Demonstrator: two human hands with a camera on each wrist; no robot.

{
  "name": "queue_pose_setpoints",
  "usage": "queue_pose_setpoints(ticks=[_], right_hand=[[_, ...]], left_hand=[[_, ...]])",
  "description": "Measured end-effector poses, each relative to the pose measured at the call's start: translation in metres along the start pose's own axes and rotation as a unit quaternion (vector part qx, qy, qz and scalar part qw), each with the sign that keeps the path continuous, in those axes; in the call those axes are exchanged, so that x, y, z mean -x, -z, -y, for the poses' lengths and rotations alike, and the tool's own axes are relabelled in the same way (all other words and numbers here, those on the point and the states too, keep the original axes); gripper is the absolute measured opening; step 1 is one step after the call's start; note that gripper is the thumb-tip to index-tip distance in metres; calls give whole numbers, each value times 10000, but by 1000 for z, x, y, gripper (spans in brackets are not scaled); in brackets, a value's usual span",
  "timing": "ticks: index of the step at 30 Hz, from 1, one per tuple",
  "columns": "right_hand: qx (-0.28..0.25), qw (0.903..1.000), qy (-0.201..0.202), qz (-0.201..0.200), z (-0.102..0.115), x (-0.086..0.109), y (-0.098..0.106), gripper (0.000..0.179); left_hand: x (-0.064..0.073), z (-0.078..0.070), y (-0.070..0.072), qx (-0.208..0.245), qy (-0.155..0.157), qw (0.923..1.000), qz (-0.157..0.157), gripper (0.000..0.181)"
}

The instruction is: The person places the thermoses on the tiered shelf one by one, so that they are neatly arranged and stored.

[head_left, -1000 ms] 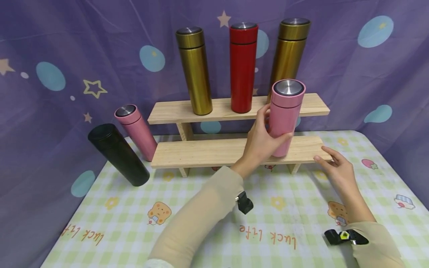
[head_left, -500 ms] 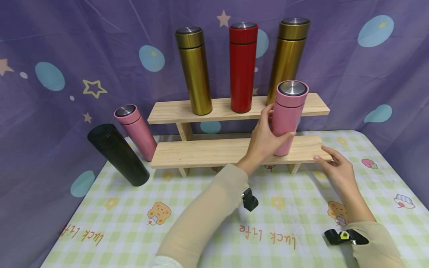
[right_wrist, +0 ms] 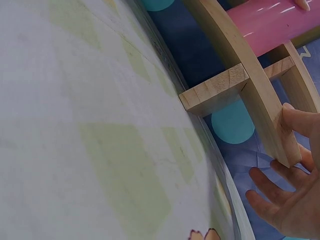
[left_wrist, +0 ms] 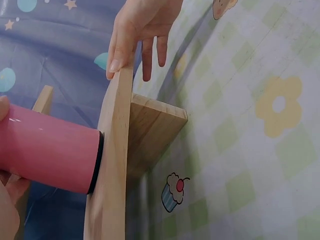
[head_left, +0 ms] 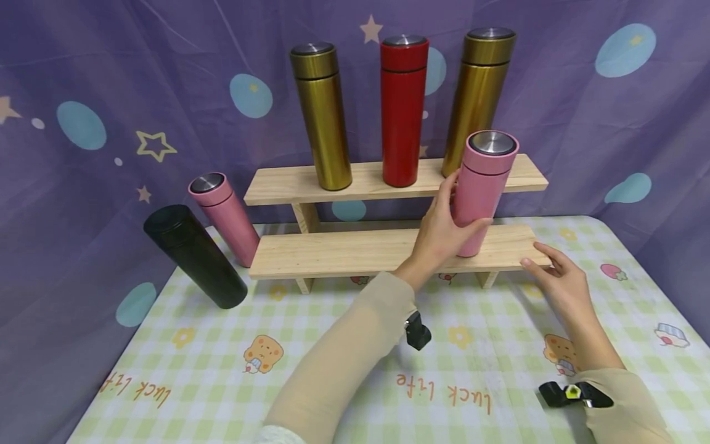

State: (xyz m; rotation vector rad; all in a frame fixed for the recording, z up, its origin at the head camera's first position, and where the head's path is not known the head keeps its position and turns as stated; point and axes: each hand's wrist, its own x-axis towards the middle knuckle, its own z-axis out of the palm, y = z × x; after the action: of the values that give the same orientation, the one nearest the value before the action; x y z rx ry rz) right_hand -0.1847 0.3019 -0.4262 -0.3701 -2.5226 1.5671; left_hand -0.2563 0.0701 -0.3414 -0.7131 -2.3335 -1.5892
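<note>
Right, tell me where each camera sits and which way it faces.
Head: worn on the head, facing forward and down at the wooden stand; left grip, right grip and both sleeves show.
Left wrist: worn there, facing the held pink bottle and the lower shelf; both grips show in part.
Right wrist: worn there, facing the tablecloth and the lower shelf's end; the right grip shows, plus a left fingertip.
Both wrist views share the held pink bottle and lower shelf.

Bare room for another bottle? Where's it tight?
Free: lower shelf, left of held pink bottle; upper shelf, left of left gold bottle; tablecloth, between black bottle and left sleeve. Crowded: lower shelf's right end, left hand and right hand; behind black bottle, second pink bottle.
</note>
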Motion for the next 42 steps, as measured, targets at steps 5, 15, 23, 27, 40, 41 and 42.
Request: queue_pose_setpoints(ticks=[5,15,23,27,40,41,42], right_hand=[[28,10000,-17,3,1,3,2,74],[27,10000,-13,-15,-1,3,3,73],[-125,9999,33,42,-2,3,3,73],[-131,9999,47,23,-1,2,3,73],[5,10000,25,9,1,1,1,74],[12,10000,8,17,1,1,0,74],[16,10000,-4,24,1,0,0,74]], left_hand=[[1,2,-4,156,103,9998,74,94],[4,2,-6,480,339,9982,113,90],[19,-2,12,719,408,9966,55,81],[31,-6,30,751,281,9967,93,74],[57,-11,86,851,150,9960,-226,56],[60,-10,89,798,136,9964,-255,56],[62,-9,93,724,128,9969,-273,55]])
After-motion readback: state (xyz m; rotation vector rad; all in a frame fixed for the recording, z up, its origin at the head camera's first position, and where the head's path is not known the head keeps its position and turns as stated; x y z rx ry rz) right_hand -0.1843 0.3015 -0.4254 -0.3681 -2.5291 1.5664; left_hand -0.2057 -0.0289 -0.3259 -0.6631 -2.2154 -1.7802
